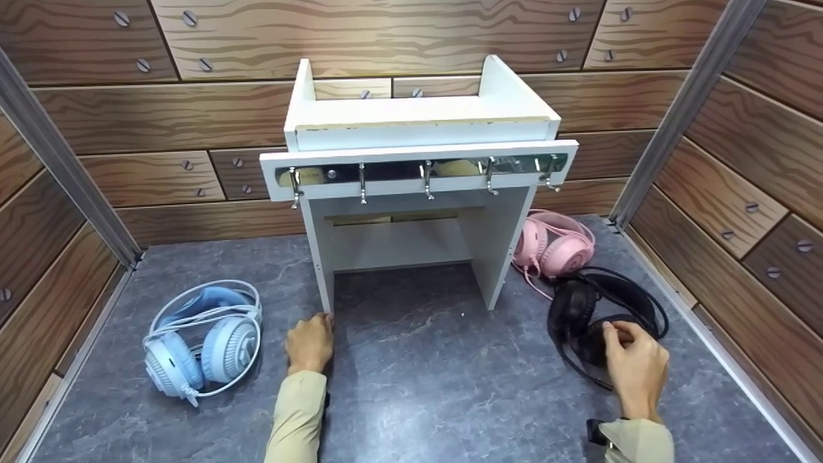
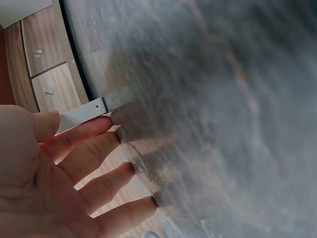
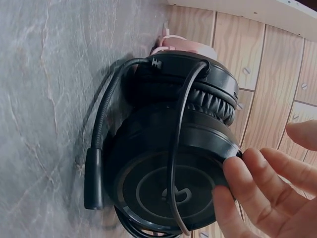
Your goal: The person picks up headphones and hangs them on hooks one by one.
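A white rack (image 1: 427,112) with a front rail of metal hooks (image 1: 427,180) stands mid-table. My left hand (image 1: 310,344) is at the foot of its left side panel (image 1: 321,283). In the left wrist view, that hand's spread fingertips (image 2: 148,202) rest on the grey tabletop, with thumb and index finger beside the panel's end. On the right lies a pair of black headphones (image 1: 572,305) with a boom microphone (image 3: 94,178). My right hand (image 1: 636,366) touches the rim of the nearer ear cup (image 3: 163,183) with its fingertips; the thumb (image 3: 303,135) stays apart from it.
Light blue headphones (image 1: 231,350) lie on the left of the table. Pink headphones (image 1: 562,251) lie behind the black pair, beside the rack's right side panel. Wood-patterned walls (image 1: 726,167) close in the back and both sides.
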The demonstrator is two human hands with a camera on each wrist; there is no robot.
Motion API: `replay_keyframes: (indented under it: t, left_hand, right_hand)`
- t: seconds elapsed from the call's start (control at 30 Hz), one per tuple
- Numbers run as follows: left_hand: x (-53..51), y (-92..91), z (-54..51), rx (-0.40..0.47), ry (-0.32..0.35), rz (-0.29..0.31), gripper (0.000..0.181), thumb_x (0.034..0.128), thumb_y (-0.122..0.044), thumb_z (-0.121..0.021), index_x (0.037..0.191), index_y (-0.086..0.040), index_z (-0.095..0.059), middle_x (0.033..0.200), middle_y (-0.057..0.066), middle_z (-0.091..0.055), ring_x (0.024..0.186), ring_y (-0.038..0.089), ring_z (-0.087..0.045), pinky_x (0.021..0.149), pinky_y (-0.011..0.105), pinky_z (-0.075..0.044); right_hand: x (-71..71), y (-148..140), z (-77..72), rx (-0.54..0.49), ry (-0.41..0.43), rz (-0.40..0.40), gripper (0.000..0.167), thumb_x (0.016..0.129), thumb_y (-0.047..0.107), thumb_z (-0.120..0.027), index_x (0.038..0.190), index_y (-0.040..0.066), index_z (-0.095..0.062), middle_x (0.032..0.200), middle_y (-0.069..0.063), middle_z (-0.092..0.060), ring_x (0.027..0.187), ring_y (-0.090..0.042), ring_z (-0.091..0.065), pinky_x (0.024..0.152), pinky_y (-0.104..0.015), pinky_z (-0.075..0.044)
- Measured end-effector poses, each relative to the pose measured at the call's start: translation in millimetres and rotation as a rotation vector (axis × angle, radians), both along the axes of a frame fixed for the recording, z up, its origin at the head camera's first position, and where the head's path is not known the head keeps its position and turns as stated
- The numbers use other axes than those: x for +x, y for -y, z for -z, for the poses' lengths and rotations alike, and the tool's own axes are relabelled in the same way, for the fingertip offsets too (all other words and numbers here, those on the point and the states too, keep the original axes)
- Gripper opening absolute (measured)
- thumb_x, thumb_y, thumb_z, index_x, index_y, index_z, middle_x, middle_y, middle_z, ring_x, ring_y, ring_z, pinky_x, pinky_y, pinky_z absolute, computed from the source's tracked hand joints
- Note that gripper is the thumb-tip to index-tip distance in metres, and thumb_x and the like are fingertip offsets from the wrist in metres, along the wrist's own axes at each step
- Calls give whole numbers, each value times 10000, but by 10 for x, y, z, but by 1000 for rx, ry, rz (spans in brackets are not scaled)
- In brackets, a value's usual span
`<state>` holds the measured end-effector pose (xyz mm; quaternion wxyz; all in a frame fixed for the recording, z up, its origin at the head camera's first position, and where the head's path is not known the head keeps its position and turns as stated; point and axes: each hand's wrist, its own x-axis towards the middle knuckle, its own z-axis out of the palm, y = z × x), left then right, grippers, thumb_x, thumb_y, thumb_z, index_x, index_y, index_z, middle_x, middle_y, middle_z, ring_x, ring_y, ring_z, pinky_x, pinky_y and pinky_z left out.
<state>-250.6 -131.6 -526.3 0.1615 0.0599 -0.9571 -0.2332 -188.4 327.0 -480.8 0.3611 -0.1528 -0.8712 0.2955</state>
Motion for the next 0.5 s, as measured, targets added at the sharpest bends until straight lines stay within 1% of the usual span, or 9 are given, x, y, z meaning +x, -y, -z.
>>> replay_keyframes:
  t: [0.03, 0.13, 0.2, 0.27, 0.37, 0.5]
  left_hand:
    - [0, 2, -9, 4, 13, 1, 262, 1025, -182, -575, 997, 9, -752, 862, 295, -704, 789, 553, -667, 666, 642, -521]
    - [1, 2, -27, 23, 61, -3, 281, 1037, -198, -559, 1039, 10, -748, 909, 307, -704, 833, 564, -664, 697, 649, -520]
    - [-2, -2, -35, 36, 82, -9, 289, 1040, -206, -553, 1053, 8, -746, 938, 311, -703, 860, 569, -661, 716, 652, -517]
    - [-4, -3, -37, 42, 89, -11, 289, 1041, -207, -552, 1057, 6, -747, 949, 310, -704, 873, 569, -661, 727, 654, -516]
    - [-2, -1, -40, 42, 86, -11, 285, 1039, -204, -556, 1047, 4, -749, 947, 304, -706, 874, 566, -663, 728, 653, -515]
    - [-2, 3, -37, 37, 84, -10, 278, 1038, -202, -561, 1047, -4, -755, 939, 299, -708, 860, 564, -664, 712, 653, -518]
  right_hand:
    - [-3, -1, 1, 0, -1, 3, 176, 919, 157, -724, 950, -11, -766, 802, -138, -738, 692, -258, -644, 632, -273, -386]
    - [-8, -6, 3, -5, -2, 11, 174, 916, 162, -723, 945, -3, -768, 801, -132, -738, 673, -207, -623, 638, -337, -406]
    - [-13, -13, 6, -11, -3, 12, 181, 919, 168, -717, 948, -4, -767, 807, -138, -740, 681, -238, -633, 653, -404, -421]
    - [-17, -17, 1, -18, -7, 14, 189, 923, 170, -707, 951, -8, -764, 814, -149, -739, 705, -294, -647, 666, -447, -425]
    - [-24, -27, -14, -28, -19, 6, 199, 930, 163, -695, 954, -25, -755, 826, -178, -732, 757, -385, -654, 699, -490, -428]
    - [-27, -47, -35, -32, -32, -1, 200, 929, 148, -697, 944, -46, -746, 842, -206, -706, 779, -416, -638, 742, -508, -421]
